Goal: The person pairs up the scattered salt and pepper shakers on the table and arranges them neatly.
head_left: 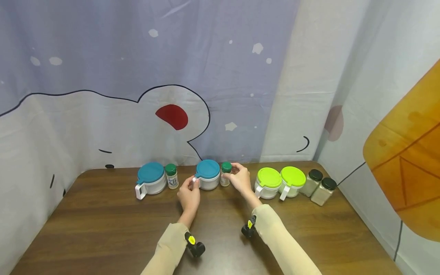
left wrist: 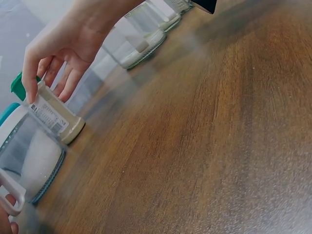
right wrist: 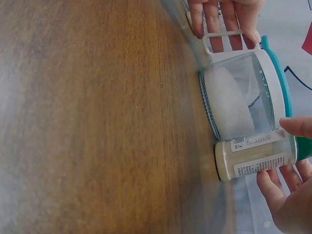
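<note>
My left hand holds the white handle of a clear seasoning jar with a blue lid. White grains fill part of this jar, as the right wrist view shows. Close against its right side stands a green-capped shaker bottle with pale powder and a printed label. My right hand grips that bottle near its cap, thumb on one side and fingers on the other. Both containers are upright on the table.
Another blue-lidded jar and green-capped shaker stand on the left. Rightward are two lime-lidded jars and two black-capped bottles. A printed curtain hangs behind the wooden table.
</note>
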Demonstrator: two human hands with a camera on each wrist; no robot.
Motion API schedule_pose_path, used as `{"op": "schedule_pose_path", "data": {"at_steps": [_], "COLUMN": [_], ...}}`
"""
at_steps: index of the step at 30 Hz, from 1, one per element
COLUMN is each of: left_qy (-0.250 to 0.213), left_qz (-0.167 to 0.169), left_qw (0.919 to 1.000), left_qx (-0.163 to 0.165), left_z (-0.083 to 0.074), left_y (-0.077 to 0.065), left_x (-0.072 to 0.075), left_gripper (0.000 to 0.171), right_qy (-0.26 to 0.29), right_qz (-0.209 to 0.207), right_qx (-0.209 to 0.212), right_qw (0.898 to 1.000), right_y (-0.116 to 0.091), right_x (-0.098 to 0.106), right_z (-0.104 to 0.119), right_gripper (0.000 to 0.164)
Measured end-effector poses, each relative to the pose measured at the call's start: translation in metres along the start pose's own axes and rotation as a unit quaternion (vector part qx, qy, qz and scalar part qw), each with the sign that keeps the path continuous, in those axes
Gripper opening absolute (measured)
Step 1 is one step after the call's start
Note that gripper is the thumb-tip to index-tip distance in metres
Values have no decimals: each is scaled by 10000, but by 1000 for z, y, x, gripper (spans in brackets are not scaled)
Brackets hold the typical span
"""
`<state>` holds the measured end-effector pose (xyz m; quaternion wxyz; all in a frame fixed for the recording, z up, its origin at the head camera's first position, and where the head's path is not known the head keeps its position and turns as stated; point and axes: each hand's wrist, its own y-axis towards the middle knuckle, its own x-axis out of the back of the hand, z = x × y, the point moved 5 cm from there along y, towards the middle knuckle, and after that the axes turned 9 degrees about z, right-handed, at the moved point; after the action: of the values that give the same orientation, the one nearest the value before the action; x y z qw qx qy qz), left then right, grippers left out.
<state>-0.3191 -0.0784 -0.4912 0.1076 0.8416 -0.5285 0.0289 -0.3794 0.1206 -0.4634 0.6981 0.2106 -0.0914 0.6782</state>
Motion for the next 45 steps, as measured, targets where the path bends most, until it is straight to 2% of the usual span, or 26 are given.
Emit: {"op": "schedule_pose_path", "data": {"at_steps": [23,35,40,45], "left_qy": [187,204,60,-390], "left_qz": [156,403,362,169], "left_qw": [9997,9988,9992,9991], "left_qx": [-51,175,143,25], "left_z": [-4,-4,-5,-7], "left_y": [-2,-2,-5,-10], "left_x": [4,3,7,9], "left_gripper": [23,28,30,32], "right_qy": [27,-92,-220,-316], "right_qz": [-16,155,379,348], "right_qx": [-89,-73,168,367], "right_qw": [10000,9998,9989,9982], "right_y": [-4,-1,-4,-10], "right_x": [-1,-1,-1,2], "right_z": [2,0,3,1], "right_gripper": [40,45,52,56]}}
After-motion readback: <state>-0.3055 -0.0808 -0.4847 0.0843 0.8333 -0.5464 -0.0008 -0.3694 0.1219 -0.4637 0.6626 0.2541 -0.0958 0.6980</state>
